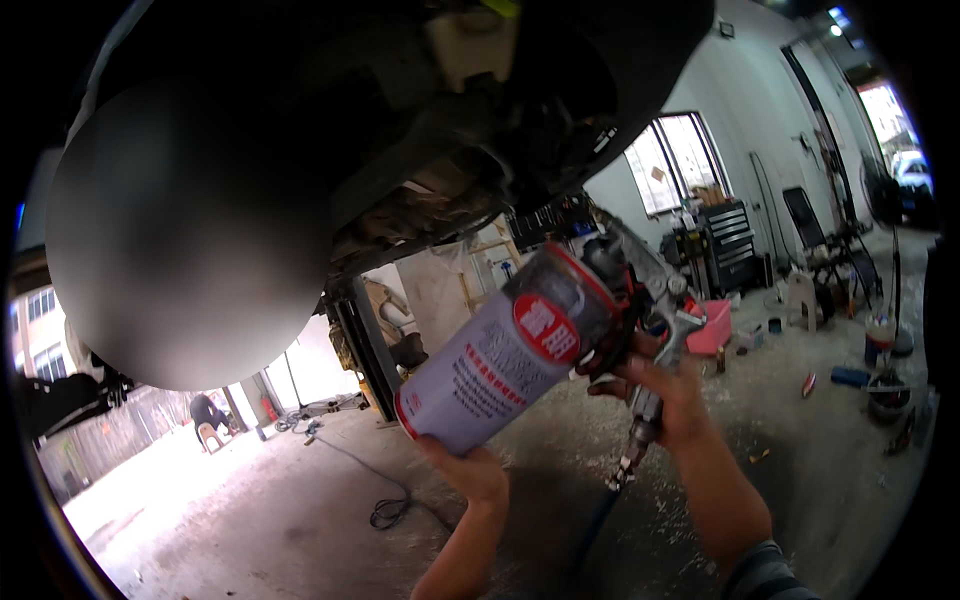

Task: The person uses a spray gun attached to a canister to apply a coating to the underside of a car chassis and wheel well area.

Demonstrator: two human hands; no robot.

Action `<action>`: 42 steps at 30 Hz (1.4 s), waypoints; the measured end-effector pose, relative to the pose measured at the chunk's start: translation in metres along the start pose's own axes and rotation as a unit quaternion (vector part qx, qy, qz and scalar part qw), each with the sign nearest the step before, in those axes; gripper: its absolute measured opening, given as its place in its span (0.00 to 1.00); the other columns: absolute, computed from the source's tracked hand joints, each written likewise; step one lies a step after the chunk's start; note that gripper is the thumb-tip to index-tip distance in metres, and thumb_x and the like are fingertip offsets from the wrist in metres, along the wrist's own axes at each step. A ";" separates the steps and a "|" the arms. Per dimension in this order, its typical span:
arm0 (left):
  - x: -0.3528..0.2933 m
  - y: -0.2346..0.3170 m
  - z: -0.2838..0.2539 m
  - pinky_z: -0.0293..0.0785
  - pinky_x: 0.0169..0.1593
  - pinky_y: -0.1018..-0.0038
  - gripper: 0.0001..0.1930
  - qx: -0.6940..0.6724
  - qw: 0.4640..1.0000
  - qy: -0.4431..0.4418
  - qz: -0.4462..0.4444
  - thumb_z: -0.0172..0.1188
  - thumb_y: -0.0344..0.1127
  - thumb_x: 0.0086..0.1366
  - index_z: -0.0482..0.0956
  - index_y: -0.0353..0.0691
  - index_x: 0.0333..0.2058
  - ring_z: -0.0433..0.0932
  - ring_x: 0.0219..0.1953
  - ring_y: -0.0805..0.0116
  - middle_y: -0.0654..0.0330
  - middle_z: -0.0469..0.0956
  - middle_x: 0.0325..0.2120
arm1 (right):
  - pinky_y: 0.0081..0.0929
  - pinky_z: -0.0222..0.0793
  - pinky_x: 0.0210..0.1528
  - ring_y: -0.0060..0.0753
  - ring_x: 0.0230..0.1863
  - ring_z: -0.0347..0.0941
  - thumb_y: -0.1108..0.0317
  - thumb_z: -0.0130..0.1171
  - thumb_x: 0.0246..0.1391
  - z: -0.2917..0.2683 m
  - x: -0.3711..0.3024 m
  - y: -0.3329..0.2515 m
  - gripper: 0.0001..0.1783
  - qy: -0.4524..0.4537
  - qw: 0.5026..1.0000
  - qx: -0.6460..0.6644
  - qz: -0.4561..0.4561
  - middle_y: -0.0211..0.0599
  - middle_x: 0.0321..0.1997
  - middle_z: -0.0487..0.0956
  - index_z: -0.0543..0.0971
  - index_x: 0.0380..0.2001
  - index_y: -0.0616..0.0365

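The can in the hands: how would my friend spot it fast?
Start at the dark car overhead, then look down. There the right hand grips a metal gun, and the left hand holds the lower end of a tilted can. Unlike the gun, it's a pale cylinder with a red oval.
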State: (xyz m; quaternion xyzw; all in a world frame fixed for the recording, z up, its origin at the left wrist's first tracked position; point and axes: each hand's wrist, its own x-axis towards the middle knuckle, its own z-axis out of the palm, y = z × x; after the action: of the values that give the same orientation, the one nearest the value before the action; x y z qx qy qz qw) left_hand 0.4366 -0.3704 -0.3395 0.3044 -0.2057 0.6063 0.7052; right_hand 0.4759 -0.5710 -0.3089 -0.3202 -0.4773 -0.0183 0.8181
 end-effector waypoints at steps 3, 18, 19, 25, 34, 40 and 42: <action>-0.003 0.011 -0.030 0.56 0.62 0.64 0.33 -0.004 0.997 0.067 -0.032 0.41 0.60 0.68 0.59 0.38 0.59 0.63 0.59 0.61 0.54 0.65 0.55 | 0.40 0.72 0.52 0.46 0.53 0.72 0.65 0.58 0.50 0.016 -0.012 0.004 0.33 -0.055 0.998 -0.018 0.030 0.49 0.52 0.74 0.63 0.58 0.68; 0.115 0.070 -0.006 0.62 0.61 0.62 0.29 -0.167 0.932 0.012 -0.321 0.38 0.57 0.69 0.59 0.46 0.60 0.66 0.59 0.62 0.60 0.66 0.57 | 0.30 0.72 0.44 0.28 0.39 0.73 0.71 0.57 0.56 0.211 0.010 -0.020 0.12 0.096 0.974 -0.195 -0.066 0.35 0.37 0.73 0.70 0.41 0.63; 0.129 0.072 0.003 0.63 0.60 0.61 0.27 -0.172 0.925 0.007 -0.339 0.37 0.56 0.70 0.60 0.47 0.60 0.66 0.59 0.62 0.61 0.66 0.57 | 0.27 0.72 0.35 0.24 0.32 0.71 0.71 0.57 0.56 0.226 0.022 -0.028 0.09 0.141 0.963 -0.223 -0.056 0.32 0.32 0.72 0.70 0.37 0.62; 0.152 0.109 0.053 0.64 0.59 0.52 0.30 -0.142 0.856 0.036 -0.496 0.39 0.61 0.66 0.63 0.49 0.59 0.64 0.61 0.58 0.61 0.65 0.58 | 0.27 0.71 0.31 0.27 0.27 0.72 0.68 0.61 0.52 0.310 0.053 -0.102 0.10 0.252 0.917 -0.293 0.093 0.33 0.27 0.73 0.71 0.32 0.61; 0.135 0.185 0.099 0.55 0.59 0.40 0.38 -0.224 0.736 0.022 -0.639 0.43 0.66 0.58 0.58 0.52 0.63 0.55 0.64 0.45 0.58 0.56 0.64 | 0.26 0.70 0.31 0.26 0.28 0.72 0.74 0.59 0.51 0.441 0.089 -0.183 0.08 0.277 0.880 -0.351 0.162 0.32 0.28 0.73 0.71 0.33 0.61; 0.107 0.211 0.070 0.59 0.56 0.39 0.38 -0.254 0.684 0.048 -0.682 0.34 0.68 0.59 0.58 0.53 0.63 0.57 0.63 0.46 0.57 0.59 0.63 | 0.25 0.69 0.34 0.25 0.32 0.72 0.76 0.57 0.51 0.449 0.060 -0.183 0.10 0.299 0.836 -0.356 0.290 0.31 0.33 0.73 0.72 0.38 0.62; 0.118 0.218 0.086 0.61 0.55 0.40 0.38 -0.287 0.658 0.060 -0.694 0.33 0.68 0.59 0.59 0.54 0.62 0.59 0.62 0.46 0.57 0.60 0.62 | 0.23 0.67 0.39 0.22 0.39 0.70 0.78 0.55 0.52 0.443 0.049 -0.176 0.12 0.244 0.870 -0.396 0.163 0.31 0.37 0.73 0.71 0.42 0.62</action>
State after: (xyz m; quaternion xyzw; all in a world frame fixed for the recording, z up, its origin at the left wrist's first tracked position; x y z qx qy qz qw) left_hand 0.2511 -0.3256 -0.1599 0.1042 -0.0559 -0.1309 0.9843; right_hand 0.1029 -0.4576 -0.0302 -0.6762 -0.1566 -0.1497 0.7042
